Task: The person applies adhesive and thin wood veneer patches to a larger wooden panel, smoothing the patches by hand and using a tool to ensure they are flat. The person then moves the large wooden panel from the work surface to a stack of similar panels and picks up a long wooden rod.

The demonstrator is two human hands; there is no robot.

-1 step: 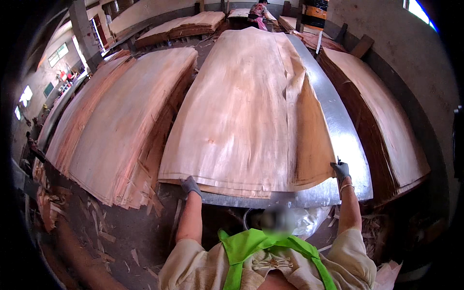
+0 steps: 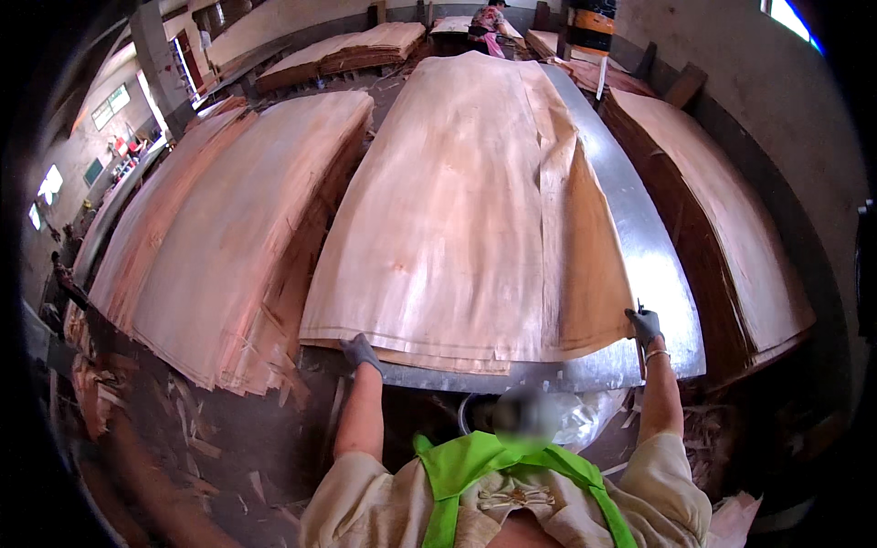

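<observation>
A large pale wood veneer sheet (image 2: 438, 247) lies lengthwise before me over a shiny metal-topped table (image 2: 671, 310). Its right part is a darker strip (image 2: 589, 265) with a wavy, raised edge. My left hand (image 2: 360, 351), in a grey glove, is closed on the sheet's near edge, left of the middle. At the near right corner my right hand (image 2: 645, 324), gloved too, pinches the veneer edge. A thin, dark, stick-like tool (image 2: 641, 362) sticks out above and below that hand; its exact kind is hidden.
Tall veneer stacks stand to the left (image 2: 247, 219) and right (image 2: 722, 219). More stacks (image 2: 352, 50) lie farther back, where another person (image 2: 489, 26) bends over one. Wood scraps (image 2: 203, 447) litter the floor. A striped pillar (image 2: 594, 27) rises at the far right.
</observation>
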